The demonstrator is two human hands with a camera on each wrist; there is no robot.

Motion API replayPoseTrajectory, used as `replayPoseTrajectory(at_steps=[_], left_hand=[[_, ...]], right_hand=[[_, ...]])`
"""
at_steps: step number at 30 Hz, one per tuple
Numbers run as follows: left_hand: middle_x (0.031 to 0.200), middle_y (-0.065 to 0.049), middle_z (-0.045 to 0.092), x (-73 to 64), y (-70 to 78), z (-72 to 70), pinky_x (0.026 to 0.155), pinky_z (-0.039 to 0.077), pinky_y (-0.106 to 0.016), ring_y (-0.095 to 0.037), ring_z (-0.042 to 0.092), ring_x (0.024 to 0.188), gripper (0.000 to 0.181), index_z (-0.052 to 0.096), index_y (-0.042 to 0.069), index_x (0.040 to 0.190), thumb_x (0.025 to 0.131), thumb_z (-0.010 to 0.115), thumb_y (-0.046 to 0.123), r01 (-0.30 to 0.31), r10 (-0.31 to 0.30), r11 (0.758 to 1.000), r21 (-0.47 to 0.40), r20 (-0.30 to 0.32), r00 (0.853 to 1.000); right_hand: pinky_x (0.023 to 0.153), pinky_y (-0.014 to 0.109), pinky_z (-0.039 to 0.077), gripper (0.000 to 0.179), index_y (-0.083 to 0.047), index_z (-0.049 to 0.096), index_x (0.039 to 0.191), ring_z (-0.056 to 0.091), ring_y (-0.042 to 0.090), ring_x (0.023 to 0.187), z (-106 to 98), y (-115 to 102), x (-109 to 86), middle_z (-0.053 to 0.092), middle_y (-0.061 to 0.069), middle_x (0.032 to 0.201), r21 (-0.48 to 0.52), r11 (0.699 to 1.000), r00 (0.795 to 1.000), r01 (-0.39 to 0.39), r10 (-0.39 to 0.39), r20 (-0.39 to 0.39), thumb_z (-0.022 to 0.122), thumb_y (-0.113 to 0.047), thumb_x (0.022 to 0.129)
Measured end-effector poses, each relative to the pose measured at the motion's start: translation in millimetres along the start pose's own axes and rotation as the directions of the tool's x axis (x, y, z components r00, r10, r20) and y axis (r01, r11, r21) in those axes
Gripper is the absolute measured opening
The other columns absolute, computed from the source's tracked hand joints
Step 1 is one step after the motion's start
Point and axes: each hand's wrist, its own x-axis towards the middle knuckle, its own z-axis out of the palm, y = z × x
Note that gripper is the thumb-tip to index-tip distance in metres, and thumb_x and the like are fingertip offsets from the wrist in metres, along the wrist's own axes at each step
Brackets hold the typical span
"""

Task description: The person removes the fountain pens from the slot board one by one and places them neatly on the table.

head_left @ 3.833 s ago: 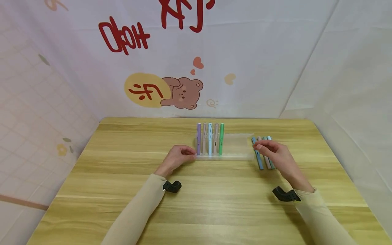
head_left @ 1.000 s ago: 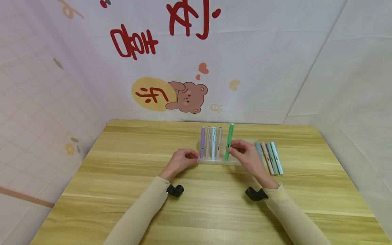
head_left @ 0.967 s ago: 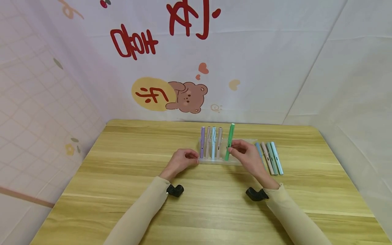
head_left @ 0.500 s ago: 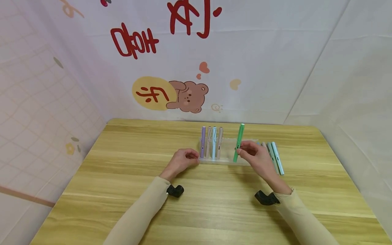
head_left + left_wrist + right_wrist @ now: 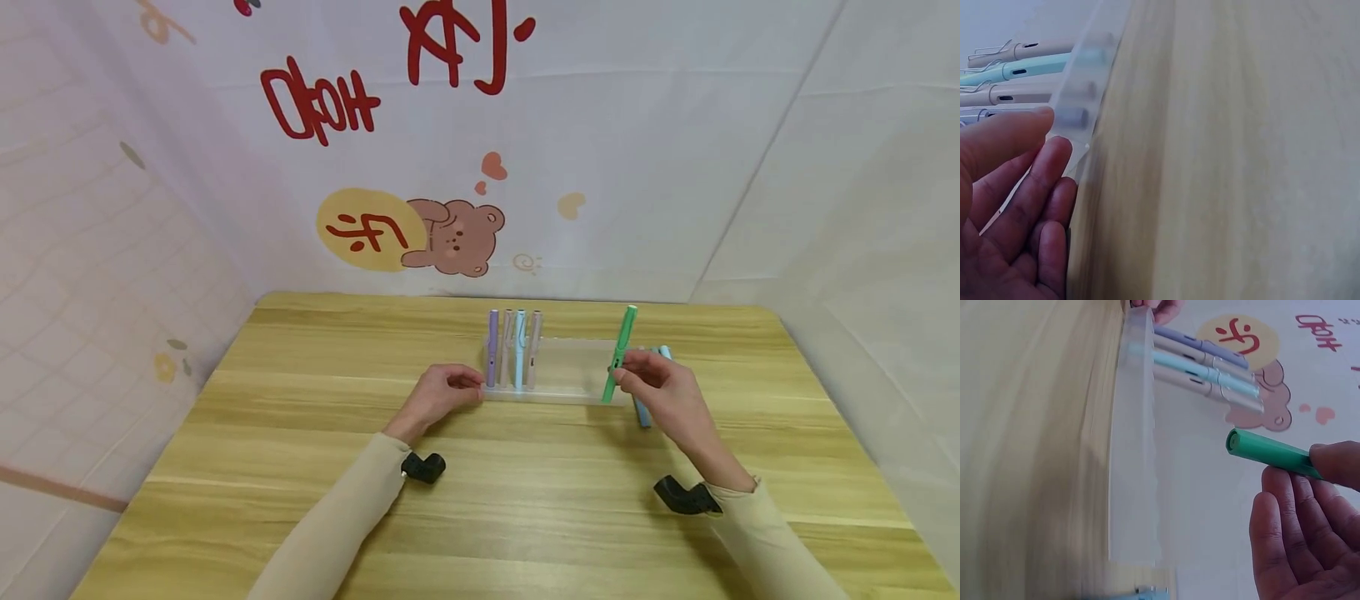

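Observation:
My right hand (image 5: 667, 396) pinches a green pen (image 5: 621, 354) between thumb and fingers, cap up and slightly tilted, in front of the right end of a clear pen stand (image 5: 573, 367). The right wrist view shows the green pen's lower end (image 5: 1260, 449) pointing toward the stand, apart from its base. My left hand (image 5: 442, 396) holds the stand's left end with thumb and fingertips; the left wrist view shows the thumb (image 5: 1022, 128) beside the nearest pen. Upright in the stand's left part are a purple pen (image 5: 492, 350), a light blue pen (image 5: 519, 350) and two greyish-pink pens (image 5: 533, 350).
More pens lie on the wooden table (image 5: 525, 500) right of the stand, mostly hidden behind my right hand; a blue pen (image 5: 642, 412) shows below it. A white cloth wall (image 5: 637, 125) with a printed bear (image 5: 461, 237) rises behind the table.
The green pen, standing in the stand's fifth place at first, was taken out by my right hand and carried rightward along the stand to its right end. My left hand stays at the left end.

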Motion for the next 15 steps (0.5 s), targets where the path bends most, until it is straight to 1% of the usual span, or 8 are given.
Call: replayPoseTrajectory(at_steps=[3,7,12,15], left_hand=[[0.104,-0.011,0.074,-0.3,0.0,-0.5,0.08,0.051,-0.028,-0.018,0.065,0.093,0.025,0.075,-0.001,0.113,0.09,0.079,0.006,0.011,-0.011,1.0,-0.024,-0.004,1.0],[0.103,-0.01,0.074,-0.3,1.3,0.2,0.08,0.052,-0.028,-0.017,0.065,0.092,0.023,0.076,-0.001,0.112,0.09,0.079,0.004,0.026,-0.026,0.999,-0.028,-0.009,1.0],[0.101,-0.007,0.074,-0.3,3.3,2.2,0.08,0.052,-0.028,-0.016,0.065,0.091,0.021,0.076,0.0,0.111,0.089,0.079,0.003,0.045,-0.046,0.999,-0.025,-0.024,0.999],[0.1,-0.007,0.074,0.3,2.3,3.6,0.08,0.052,-0.028,-0.016,0.065,0.09,0.02,0.077,0.001,0.11,0.089,0.079,0.002,0.043,-0.043,0.999,-0.014,-0.029,0.999]], right_hand=[[0.084,0.017,0.053,0.042,0.004,0.063,0.13,0.068,0.001,0.097,-7,4,-3.0,0.073,0.004,0.113,-0.007,1.0,1.0,-0.001,0.001,-0.014,0.069,-0.027,0.102],[0.082,0.015,0.053,0.043,0.003,0.063,0.13,0.069,0.001,0.095,-19,7,-7.5,0.071,-0.008,0.106,-0.036,0.999,0.999,-0.02,0.018,-0.043,0.069,-0.029,0.102],[0.08,0.015,0.053,0.046,0.004,0.062,0.132,0.068,-0.001,0.092,-34,10,-13.5,0.07,-0.013,0.103,-0.063,0.997,0.997,-0.043,0.039,-0.073,0.068,-0.03,0.102],[0.079,0.016,0.053,0.047,0.004,0.062,0.133,0.069,0.003,0.09,-43,13,-17.0,0.071,-0.014,0.101,-0.079,0.996,0.995,-0.051,0.044,-0.087,0.068,-0.031,0.102]])
